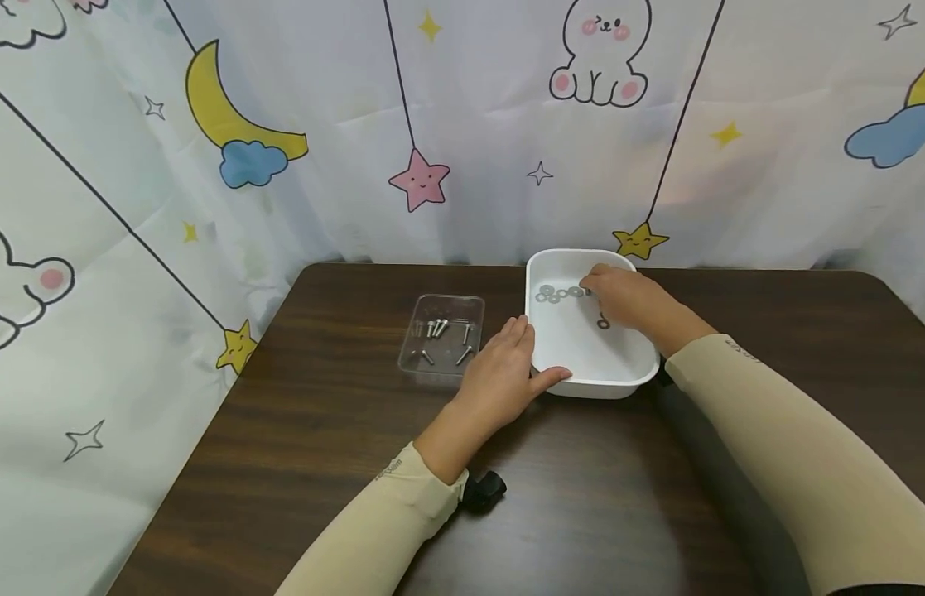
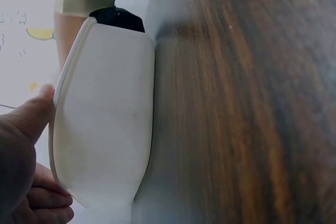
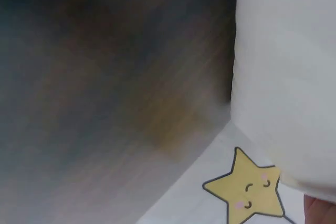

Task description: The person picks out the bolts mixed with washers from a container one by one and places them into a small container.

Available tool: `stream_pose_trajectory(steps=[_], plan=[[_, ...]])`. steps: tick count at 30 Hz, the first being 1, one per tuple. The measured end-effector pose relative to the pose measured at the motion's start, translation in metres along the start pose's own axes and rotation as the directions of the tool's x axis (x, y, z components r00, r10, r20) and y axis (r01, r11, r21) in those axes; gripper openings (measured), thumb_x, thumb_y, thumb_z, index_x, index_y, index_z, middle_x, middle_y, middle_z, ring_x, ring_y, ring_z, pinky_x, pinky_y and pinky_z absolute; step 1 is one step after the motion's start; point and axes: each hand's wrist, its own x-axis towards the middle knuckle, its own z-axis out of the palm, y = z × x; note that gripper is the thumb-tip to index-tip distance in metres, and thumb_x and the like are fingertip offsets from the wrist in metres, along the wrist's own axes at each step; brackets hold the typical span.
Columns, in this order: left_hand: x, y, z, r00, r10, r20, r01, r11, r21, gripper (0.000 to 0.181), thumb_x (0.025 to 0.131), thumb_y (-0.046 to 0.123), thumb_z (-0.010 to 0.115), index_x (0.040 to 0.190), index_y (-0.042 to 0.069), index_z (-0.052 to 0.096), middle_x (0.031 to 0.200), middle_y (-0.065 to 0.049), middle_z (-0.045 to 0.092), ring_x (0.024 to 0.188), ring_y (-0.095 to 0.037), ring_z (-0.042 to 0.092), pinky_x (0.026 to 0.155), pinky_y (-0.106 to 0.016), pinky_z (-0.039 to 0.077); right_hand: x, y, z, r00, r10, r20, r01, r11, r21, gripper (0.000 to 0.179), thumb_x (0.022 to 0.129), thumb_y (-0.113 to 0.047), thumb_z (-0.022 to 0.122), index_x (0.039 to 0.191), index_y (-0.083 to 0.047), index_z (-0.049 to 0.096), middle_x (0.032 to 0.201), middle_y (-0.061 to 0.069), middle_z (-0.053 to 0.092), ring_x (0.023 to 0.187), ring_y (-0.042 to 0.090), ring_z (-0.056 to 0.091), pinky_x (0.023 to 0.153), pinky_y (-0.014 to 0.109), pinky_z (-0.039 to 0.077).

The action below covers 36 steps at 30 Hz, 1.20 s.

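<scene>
A white plastic tub (image 1: 592,356) stands on the table, with several flat metal washers (image 1: 551,293) grouped at its far left. My left hand (image 1: 501,368) rests on the tub's near left corner, fingers along the left rim and thumb over the front rim. In the left wrist view, that thumb (image 2: 37,111) touches the rim. Reaching inside the tub, my right hand (image 1: 628,300) has its fingers bent down, with a small dark washer edge at the fingertips. One darker washer (image 1: 603,324) shows just below that hand. The right wrist view hides the right fingertips behind the tub wall.
Left of the tub sits a shallow clear plastic box (image 1: 410,356) with several metal screws (image 1: 440,328) in it. The dark wooden table (image 1: 305,430) ends at a patterned cloth (image 1: 477,223) behind. Black wrist straps show at the sleeves.
</scene>
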Motion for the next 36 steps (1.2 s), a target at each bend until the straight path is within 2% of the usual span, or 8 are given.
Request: stream_pose_trajectory(steps=[5,8,11,18,22,28,36], plan=[[-0.002,0.002,-0.002,1.000,0.006,-0.007,-0.006,1.000,0.005,0.089,0.092,0.068,0.049,0.148,-0.001,0.040,0.156,-0.014,0.038,0.147,-0.023,0.032,0.118,-0.036,0.032,0.004,-0.001,0.001,0.999,0.005,0.054,0.000,0.996,-0.086,0.043,0.095,0.000,0.060,0.137,-0.008,0.058,0.140,0.016,0.053,0.119,0.033,0.056,0.096,0.054,0.050],[-0.002,0.002,-0.002,1.000,0.015,-0.013,-0.015,1.000,0.013,0.089,0.092,0.067,0.050,0.148,-0.001,0.040,0.155,-0.015,0.038,0.146,-0.024,0.033,0.118,-0.036,0.032,0.004,-0.002,0.001,0.999,-0.006,0.053,0.014,0.989,-0.150,0.038,0.093,0.000,0.064,0.129,-0.010,0.064,0.125,0.013,0.061,0.103,0.028,0.061,0.087,0.048,0.054],[-0.001,0.002,-0.002,1.000,0.022,-0.017,-0.022,1.000,0.013,0.089,0.092,0.067,0.049,0.148,-0.002,0.040,0.155,-0.015,0.039,0.146,-0.024,0.034,0.118,-0.035,0.031,0.002,-0.003,0.000,0.999,0.002,0.050,0.006,0.987,-0.162,0.031,0.092,-0.003,0.066,0.122,-0.012,0.068,0.108,0.010,0.062,0.085,0.022,0.058,0.074,0.040,0.054],[0.000,0.004,0.001,0.999,0.033,-0.003,-0.033,0.999,0.022,0.089,0.093,0.067,0.047,0.149,-0.002,0.039,0.156,-0.015,0.038,0.147,-0.024,0.033,0.118,-0.036,0.032,-0.002,0.002,0.002,0.996,-0.029,0.081,0.041,0.988,-0.150,0.021,0.094,-0.011,0.066,0.115,-0.009,0.071,0.102,0.008,0.063,0.080,0.020,0.056,0.071,0.036,0.052],[0.000,0.005,0.001,0.999,0.039,-0.001,-0.039,0.998,0.044,0.089,0.093,0.068,0.046,0.149,-0.002,0.039,0.156,-0.015,0.038,0.147,-0.024,0.033,0.118,-0.035,0.031,-0.004,0.004,0.002,0.996,-0.059,0.072,0.066,0.992,-0.106,0.018,0.093,-0.012,0.067,0.111,-0.007,0.071,0.102,0.009,0.062,0.080,0.020,0.056,0.071,0.036,0.052],[0.001,0.005,0.001,1.000,0.029,-0.011,-0.028,0.998,0.052,0.088,0.093,0.067,0.047,0.149,-0.001,0.039,0.155,-0.015,0.039,0.146,-0.024,0.034,0.118,-0.035,0.032,-0.014,-0.001,-0.001,0.993,-0.118,0.002,0.118,0.993,-0.016,0.009,0.091,-0.010,0.067,0.100,-0.008,0.068,0.096,0.006,0.065,0.076,0.019,0.054,0.069,0.035,0.049],[0.001,0.001,0.001,1.000,0.014,-0.007,-0.014,0.999,0.039,0.089,0.093,0.067,0.047,0.149,-0.002,0.038,0.155,-0.016,0.038,0.146,-0.025,0.033,0.118,-0.035,0.030,-0.039,-0.018,-0.010,0.992,-0.123,-0.042,0.126,0.990,0.071,0.013,0.090,-0.008,0.069,0.103,-0.010,0.072,0.097,0.004,0.072,0.080,0.019,0.060,0.078,0.042,0.056]])
